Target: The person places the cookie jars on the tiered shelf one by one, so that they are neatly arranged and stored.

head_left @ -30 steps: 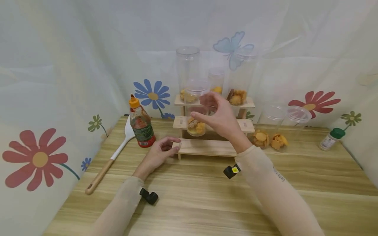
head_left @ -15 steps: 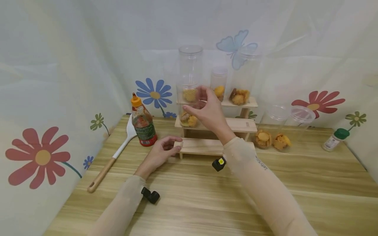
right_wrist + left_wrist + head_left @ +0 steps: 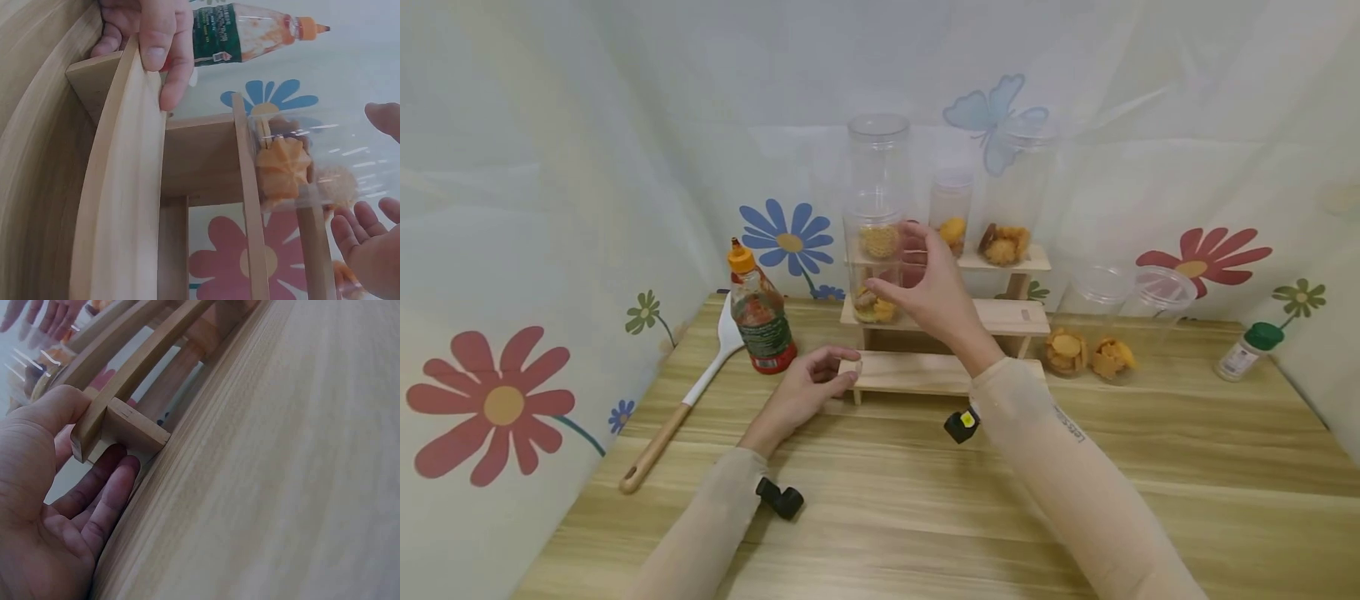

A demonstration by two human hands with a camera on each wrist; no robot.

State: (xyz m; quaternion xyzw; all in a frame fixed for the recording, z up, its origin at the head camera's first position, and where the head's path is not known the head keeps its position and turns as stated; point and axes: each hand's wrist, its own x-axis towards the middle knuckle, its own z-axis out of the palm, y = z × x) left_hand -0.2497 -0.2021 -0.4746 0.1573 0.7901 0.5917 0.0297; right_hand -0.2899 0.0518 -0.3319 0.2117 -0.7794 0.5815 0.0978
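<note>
On the left end of the middle tier of a wooden stepped stand (image 3: 925, 372) stands a clear jar (image 3: 872, 265) with cookies in its bottom. My right hand (image 3: 942, 292) is just right of this jar. Its thumb and fingers are spread either side of it, and a gap shows between the fingertips and the jar (image 3: 284, 165) in the right wrist view. At the lowest tier's left end, my left hand (image 3: 805, 385) holds the board. The left wrist view shows its thumb against the board end (image 3: 94, 428) and its fingers beneath, by the leg (image 3: 134, 428).
The top tier carries a tall jar (image 3: 878, 158), a small jar (image 3: 951, 204) and another tall jar (image 3: 1011, 200). Two snack jars (image 3: 1066, 350) (image 3: 1112, 357) stand right of the stand. A sauce bottle (image 3: 762, 325), a white spatula (image 3: 700, 383) and a green-capped shaker (image 3: 1247, 352) flank it.
The cookie jar has moved left and back to the middle tier's left end, carried by my right hand, whose fingers have since loosened from it. My left hand keeps its place.
</note>
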